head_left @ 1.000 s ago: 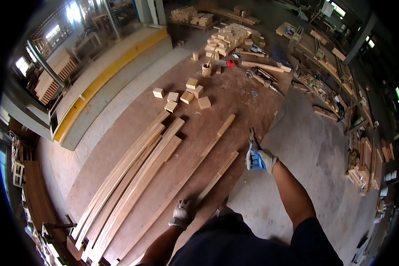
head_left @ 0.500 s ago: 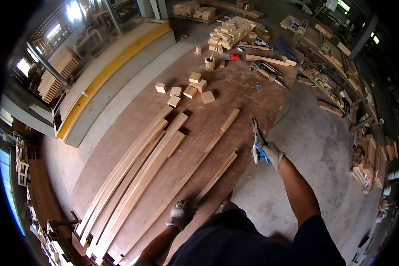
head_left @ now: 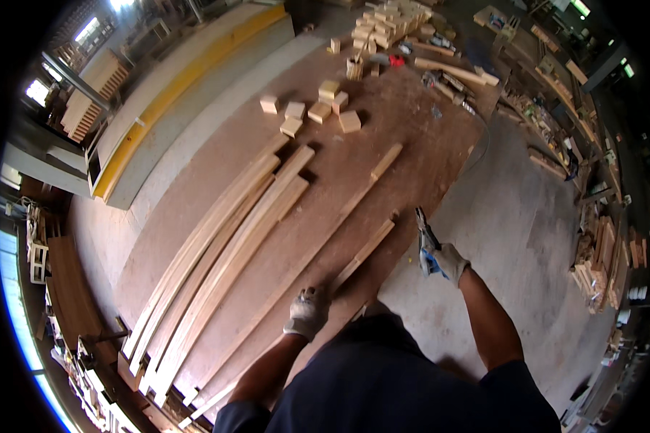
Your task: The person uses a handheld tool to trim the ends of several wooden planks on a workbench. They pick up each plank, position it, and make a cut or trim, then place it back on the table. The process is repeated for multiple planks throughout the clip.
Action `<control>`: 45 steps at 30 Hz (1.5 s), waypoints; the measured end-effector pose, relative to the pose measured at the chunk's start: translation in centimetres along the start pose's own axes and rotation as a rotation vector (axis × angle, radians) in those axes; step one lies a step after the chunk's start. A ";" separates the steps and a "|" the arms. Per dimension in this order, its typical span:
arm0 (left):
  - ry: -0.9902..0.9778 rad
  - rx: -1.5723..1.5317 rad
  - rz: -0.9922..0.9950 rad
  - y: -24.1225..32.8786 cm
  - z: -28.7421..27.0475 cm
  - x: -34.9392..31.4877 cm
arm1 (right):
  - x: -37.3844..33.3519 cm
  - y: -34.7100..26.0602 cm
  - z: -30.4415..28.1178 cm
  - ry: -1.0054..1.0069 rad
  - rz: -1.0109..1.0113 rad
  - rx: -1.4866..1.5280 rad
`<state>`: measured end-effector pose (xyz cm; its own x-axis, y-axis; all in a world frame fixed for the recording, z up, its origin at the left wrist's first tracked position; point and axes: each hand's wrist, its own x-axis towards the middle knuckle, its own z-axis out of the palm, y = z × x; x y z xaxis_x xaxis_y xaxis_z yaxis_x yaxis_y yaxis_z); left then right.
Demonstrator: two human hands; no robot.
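Observation:
My left hand (head_left: 308, 313), in a pale work glove, is closed around a narrow wooden strip (head_left: 366, 252) near the table's front edge. The strip slants away to the far right, its far end dark at the tip. Out past the table's right edge, my gloved right hand (head_left: 448, 263) is closed on a pliers-like hand tool (head_left: 425, 231) with long dark jaws. Those jaws point away from me, and blue shows by the grip. A longer thin strip (head_left: 339, 215) lies left of the held one. Further left are several thicker wooden bars (head_left: 231, 252), side by side.
On the brown table (head_left: 217, 159) sit several small wooden blocks (head_left: 320, 112), a cup-like holder (head_left: 354, 68), a corded power tool (head_left: 440, 83) and a far stack of blocks (head_left: 390, 25). A long yellow-edged bench (head_left: 188, 79) stands left. Timber racks (head_left: 549, 123) line the right.
The view has tilted, so the table and wood sit higher in the picture. My right hand with the tool has drawn nearer to me. My left hand stays on the strip.

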<state>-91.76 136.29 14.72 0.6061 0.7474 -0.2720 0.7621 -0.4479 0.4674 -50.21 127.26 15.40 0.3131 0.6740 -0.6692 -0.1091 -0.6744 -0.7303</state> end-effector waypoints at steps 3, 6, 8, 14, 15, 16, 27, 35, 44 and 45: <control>0.046 -0.036 0.051 -0.9 -0.5 -1.8 | -0.3 1.4 0.9 0.027 0.012 -0.273; 0.046 -0.042 0.043 -1.5 -0.5 -3.2 | -0.6 1.4 2.2 0.063 0.029 -0.568; 0.015 -0.034 0.031 -2.1 -0.3 -3.5 | -1.6 -0.1 3.6 0.088 -0.033 -0.644; 0.005 0.006 0.026 -2.3 0.3 -3.1 | -3.5 -3.9 5.4 0.078 0.012 -0.914; 0.006 0.004 0.029 -2.3 0.3 -3.1 | -3.5 -4.0 5.5 0.087 0.001 -0.941; 0.006 0.002 0.031 -2.4 0.3 -3.0 | -3.4 -4.1 5.6 0.095 -0.011 -0.968; -0.016 -0.003 0.009 -1.8 -0.3 -2.9 | -2.9 -2.9 5.6 0.069 0.000 -0.860; 0.029 -0.009 0.040 -2.2 0.2 -3.0 | -2.5 -0.9 5.2 0.112 -0.094 -0.765; 0.002 -0.006 0.003 -2.1 0.0 -3.0 | -3.3 -3.0 5.9 0.208 -0.194 -1.084; 0.002 -0.006 0.004 -2.2 0.1 -3.0 | -3.3 -3.0 5.9 0.215 -0.204 -1.088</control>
<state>-95.23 134.94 14.40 0.6090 0.7465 -0.2683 0.7582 -0.4483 0.4735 -56.47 128.87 18.99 0.3979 0.8068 -0.4367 0.8104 -0.5323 -0.2450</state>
